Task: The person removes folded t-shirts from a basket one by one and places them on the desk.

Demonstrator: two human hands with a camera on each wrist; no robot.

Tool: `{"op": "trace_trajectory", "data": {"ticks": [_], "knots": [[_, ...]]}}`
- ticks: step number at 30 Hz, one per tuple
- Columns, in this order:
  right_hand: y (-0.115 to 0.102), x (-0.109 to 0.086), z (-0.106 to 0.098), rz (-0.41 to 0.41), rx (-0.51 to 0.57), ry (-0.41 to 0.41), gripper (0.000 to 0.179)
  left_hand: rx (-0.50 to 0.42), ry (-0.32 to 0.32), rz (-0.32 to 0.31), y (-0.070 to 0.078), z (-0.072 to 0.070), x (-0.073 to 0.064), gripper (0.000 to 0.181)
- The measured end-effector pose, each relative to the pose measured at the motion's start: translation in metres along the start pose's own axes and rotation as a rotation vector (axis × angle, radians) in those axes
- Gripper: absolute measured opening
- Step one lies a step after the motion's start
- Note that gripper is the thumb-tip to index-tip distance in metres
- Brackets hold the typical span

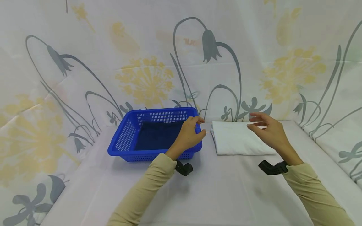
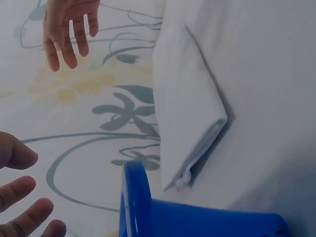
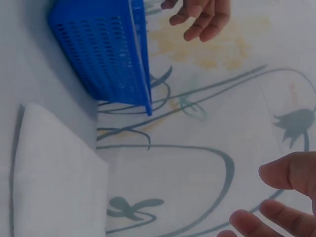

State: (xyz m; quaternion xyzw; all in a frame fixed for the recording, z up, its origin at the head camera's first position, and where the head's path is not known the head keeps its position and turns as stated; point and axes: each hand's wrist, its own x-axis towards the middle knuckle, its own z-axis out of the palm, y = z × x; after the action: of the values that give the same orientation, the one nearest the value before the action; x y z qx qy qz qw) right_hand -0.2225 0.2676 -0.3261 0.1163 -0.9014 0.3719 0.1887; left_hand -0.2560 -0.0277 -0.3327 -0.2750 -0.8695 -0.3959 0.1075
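Note:
My left hand (image 1: 189, 132) hovers over the right end of a blue plastic basket (image 1: 121, 153), fingers loosely bent with nothing between them. Dark navy cloth (image 1: 158, 136) lies flat inside the basket. To the right, a folded white cloth (image 1: 240, 139) rests on the table. Above its right part is my right hand (image 1: 270, 130), thumb and fingers spread apart and holding nothing. The left wrist view has the white cloth (image 2: 190, 108) with its folded edge toward the blue rim (image 2: 136, 197). In the right wrist view, the basket's slotted wall (image 3: 94, 49) stands beyond the cloth (image 3: 57, 173).
A white sheet covers the table (image 1: 215, 194). Behind it hangs a pale curtain (image 1: 158, 40) printed with grey flowers and yellow blooms, which also rises along both sides. Each wrist wears a black device (image 1: 272, 167) below a beige sleeve (image 1: 316, 191).

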Motion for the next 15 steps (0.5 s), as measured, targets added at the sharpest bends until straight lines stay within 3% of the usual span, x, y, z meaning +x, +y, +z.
{"op": "trace_trajectory", "data": {"ticks": [15], "knots": [[-0.04,0.017,0.02,0.0,0.182,-0.086,0.044,-0.01,0.065,-0.053,-0.026,-0.046,-0.018,0.037]]}}
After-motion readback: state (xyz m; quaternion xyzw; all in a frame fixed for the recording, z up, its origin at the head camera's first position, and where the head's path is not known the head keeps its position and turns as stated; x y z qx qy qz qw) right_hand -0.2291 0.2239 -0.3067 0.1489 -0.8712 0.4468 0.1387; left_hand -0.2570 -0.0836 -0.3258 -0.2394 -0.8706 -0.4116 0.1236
